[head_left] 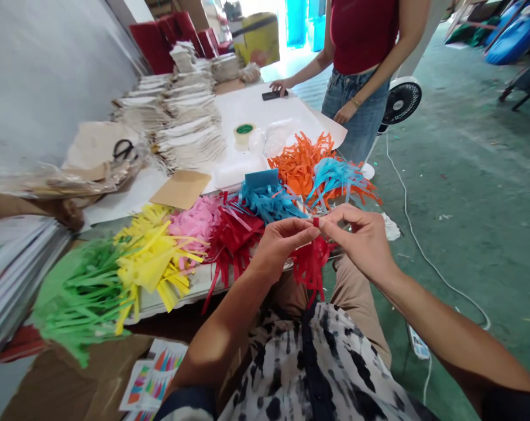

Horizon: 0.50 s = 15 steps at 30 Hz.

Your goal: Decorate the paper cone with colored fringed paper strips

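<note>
My left hand [286, 240] and my right hand [355, 231] meet above my lap, thumbs and fingertips pinched on a red paper tassel [311, 263]. A small rolled red top shows between the fingertips, and the cut strips hang down below. On the table edge close to my left hand lies a pile of dark red tassels [234, 234]. Beyond the hands are blue tassels [271, 199] and a heap of orange tassels [302, 161], with a lighter blue tassel [337, 175] on top of the orange.
Pink [197, 222], yellow [153, 254] and green tassels [83, 292] line the table's front edge leftward. Behind them are a brown card [180, 189], a tape roll [244, 134], scissors [123, 149] and paper stacks [188, 123]. Across the table a person [364, 35] touches a phone [274, 95].
</note>
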Available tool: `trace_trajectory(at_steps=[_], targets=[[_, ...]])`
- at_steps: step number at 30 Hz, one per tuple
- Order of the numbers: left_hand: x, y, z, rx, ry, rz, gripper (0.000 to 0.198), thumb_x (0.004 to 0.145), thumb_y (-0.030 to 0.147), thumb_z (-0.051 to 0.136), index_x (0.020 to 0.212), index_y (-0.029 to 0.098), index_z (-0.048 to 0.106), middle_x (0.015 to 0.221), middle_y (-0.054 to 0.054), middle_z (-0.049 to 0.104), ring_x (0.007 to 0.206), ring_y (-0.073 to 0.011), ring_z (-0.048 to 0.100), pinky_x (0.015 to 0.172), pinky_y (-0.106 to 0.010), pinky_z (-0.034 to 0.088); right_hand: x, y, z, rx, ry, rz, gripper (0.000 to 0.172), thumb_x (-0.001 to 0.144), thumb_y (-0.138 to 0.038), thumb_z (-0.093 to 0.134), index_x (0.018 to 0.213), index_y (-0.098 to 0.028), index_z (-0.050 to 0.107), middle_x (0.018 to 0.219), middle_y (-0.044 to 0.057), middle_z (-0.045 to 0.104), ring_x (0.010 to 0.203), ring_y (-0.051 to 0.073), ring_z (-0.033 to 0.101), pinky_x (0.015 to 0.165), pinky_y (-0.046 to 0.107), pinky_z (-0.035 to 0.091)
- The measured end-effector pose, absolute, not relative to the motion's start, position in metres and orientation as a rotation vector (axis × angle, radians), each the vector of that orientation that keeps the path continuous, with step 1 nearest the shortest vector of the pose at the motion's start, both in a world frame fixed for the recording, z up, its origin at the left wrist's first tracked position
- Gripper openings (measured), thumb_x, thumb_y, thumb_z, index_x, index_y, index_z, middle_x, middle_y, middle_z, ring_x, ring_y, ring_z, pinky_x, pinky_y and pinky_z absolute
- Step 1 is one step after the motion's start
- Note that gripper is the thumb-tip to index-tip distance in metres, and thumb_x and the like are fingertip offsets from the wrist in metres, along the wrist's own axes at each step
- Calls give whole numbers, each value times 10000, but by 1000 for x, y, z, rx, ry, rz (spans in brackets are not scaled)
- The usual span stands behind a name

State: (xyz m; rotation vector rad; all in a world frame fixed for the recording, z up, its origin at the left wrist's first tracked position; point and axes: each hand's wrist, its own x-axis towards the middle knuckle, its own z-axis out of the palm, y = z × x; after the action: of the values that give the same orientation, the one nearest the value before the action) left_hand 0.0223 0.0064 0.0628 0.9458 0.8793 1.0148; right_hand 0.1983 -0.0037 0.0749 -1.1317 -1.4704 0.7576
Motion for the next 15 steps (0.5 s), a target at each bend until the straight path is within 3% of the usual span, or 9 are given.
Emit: trace_trajectory(at_steps=[8,15], targets=[[25,7,66,957,896,1061,381,649,452,977,746,151,765,705,12,708,623,-68,563,633,-205,423,198,7,80,-1144,-1516,915,271,920,-428,751,769,-203,738,818,13,731,779,182,640,748,324,459],[25,-1,57,990,973,1016,391,663,465,961,783,152,761,720,-2,720,618,-93,592,626,-222,453,200,13,66,-1189,-1422,861,330,933,-484,744,765,-201,729,768,6,704,728,168,603,704,309,441]])
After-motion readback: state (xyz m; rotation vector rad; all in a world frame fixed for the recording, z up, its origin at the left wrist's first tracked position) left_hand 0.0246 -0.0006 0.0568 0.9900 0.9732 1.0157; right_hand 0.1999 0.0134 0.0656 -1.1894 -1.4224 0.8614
